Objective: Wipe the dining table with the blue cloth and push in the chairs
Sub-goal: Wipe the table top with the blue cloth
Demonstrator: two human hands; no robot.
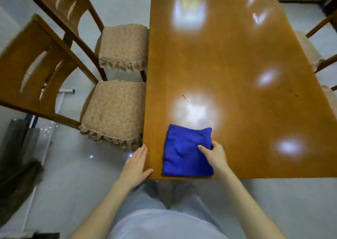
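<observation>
A folded blue cloth (184, 153) lies on the glossy wooden dining table (228, 65), close to its near edge. My right hand (214, 154) rests on the cloth's right side, thumb and fingers pinching its edge. My left hand (135, 164) lies flat with fingers apart on the table's near left corner. Two wooden chairs with beige frilled seat cushions stand along the table's left side, the nearer chair (113, 109) and the farther chair (124, 45), both pulled out from the table.
Parts of two more chairs (321, 56) show at the table's right edge. A small red mark (185, 97) is on the tabletop beyond the cloth. Dark objects and a white pole (21, 147) stand on the pale floor at left.
</observation>
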